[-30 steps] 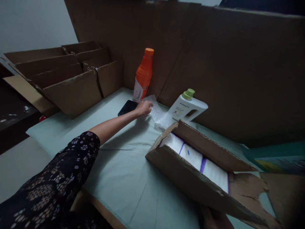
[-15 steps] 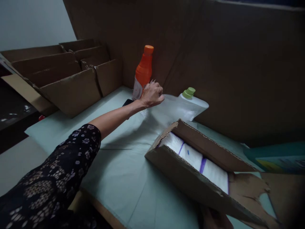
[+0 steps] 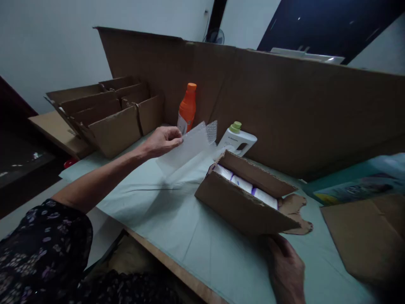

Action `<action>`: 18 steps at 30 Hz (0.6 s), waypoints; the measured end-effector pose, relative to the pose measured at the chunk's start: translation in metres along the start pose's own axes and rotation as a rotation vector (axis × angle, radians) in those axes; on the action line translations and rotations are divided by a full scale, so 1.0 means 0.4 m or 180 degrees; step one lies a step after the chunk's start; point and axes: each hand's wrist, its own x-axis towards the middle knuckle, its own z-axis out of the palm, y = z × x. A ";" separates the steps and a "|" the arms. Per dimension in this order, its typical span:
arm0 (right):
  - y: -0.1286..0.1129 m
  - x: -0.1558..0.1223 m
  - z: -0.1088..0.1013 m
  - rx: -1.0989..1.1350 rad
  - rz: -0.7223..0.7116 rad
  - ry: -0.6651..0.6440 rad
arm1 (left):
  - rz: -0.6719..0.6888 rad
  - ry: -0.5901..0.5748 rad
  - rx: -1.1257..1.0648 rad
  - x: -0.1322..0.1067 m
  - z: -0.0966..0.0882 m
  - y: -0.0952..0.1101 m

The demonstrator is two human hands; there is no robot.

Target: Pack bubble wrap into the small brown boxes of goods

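Observation:
Between thumb and fingers, my left hand [image 3: 163, 141] pinches the edge of a translucent sheet of bubble wrap [image 3: 186, 150], raised over the table. Low on the right, my right hand [image 3: 286, 266] is against the near underside of an open cardboard box [image 3: 240, 207]; its fingertips are hidden by the box. Inside that box lie white packs [image 3: 242, 183] with purple bands. Behind the bubble wrap stand an orange bottle [image 3: 189, 105] and a white jug with a green cap [image 3: 238, 137]; the wrap partly covers both.
A divided cardboard organizer [image 3: 115, 124] stands at the left back. Tall cardboard panels [image 3: 268, 97] rise along the rear. On the right are a teal package [image 3: 363, 179] and a cardboard piece [image 3: 363, 236]. Pale green cloth [image 3: 202, 245] covers the table, whose front edge runs below.
My left hand has drawn back toward me and left, pulling the bubble wrap up off the white jug. More of my right hand shows. The view has tilted up.

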 end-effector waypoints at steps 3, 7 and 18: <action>-0.016 -0.062 -0.052 -0.0140 0.0033 0.0068 | -0.0262 -0.0094 -0.0130 -0.042 0.003 0.001; -0.027 -0.199 -0.065 -0.0626 -0.0007 -0.0568 | -0.0529 -0.0047 -0.0438 -0.101 0.028 -0.002; -0.228 -0.347 0.351 0.1202 -0.0388 -0.2387 | -0.1358 -0.1536 -0.2809 -0.375 0.204 0.031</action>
